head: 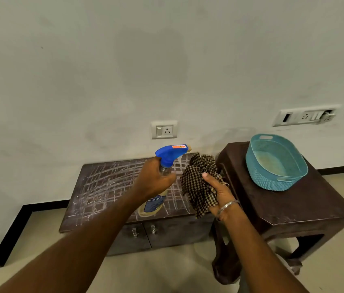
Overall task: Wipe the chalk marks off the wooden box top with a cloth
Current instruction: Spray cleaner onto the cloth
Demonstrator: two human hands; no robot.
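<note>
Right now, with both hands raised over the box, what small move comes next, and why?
Probably spray now: the left hand aims the blue-headed plastic spray bottle at the brown checked cloth gripped by the right hand, and white chalk marks cover the dark wooden box top.

I have the left hand [154,182] gripping the spray bottle [170,154], its nozzle facing the checked cloth [198,182] bunched in the right hand [219,193]. The chalk-marked wooden box top [103,187] lies below both grips.

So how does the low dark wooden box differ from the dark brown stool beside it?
The low dark wooden box has white chalk lines across its top; the dark brown stool shows none. The box sits lower than the stool. The box has latched doors; the stool has open legs and bears a teal basket. Both are dark brown.
</note>
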